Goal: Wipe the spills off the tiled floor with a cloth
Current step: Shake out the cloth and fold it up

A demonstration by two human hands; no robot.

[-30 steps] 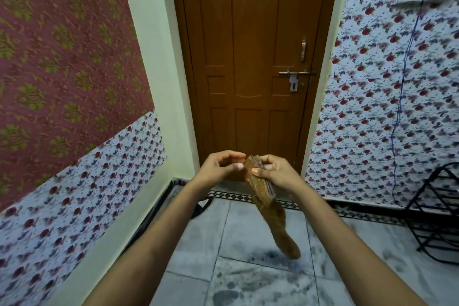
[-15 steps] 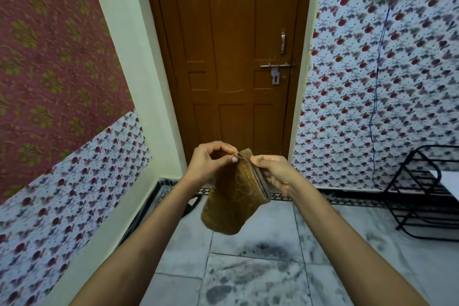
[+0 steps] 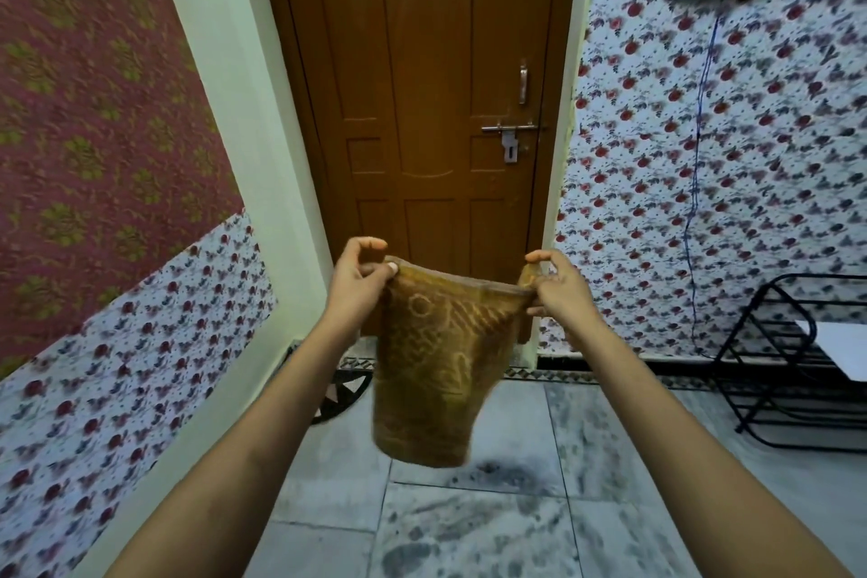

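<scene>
- Now left hand (image 3: 357, 277) pinches one top corner of brown patterned towel (image 3: 434, 371)
- right hand (image 3: 556, 289) pinches other corner
- towel hangs above stained floor tiles (image 3: 469, 530)

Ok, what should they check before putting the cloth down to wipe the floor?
1. Left hand pinches a top corner of the brown cloth: ok.
2. Right hand pinches the other corner: ok.
3. Cloth spread open, hanging free: ok.
4. Dark spill on the tiled floor in view below the cloth: ok.
5. Cloth touching the floor: not ok, it hangs above.
6. Cloth dry or damp: cannot tell.
</scene>
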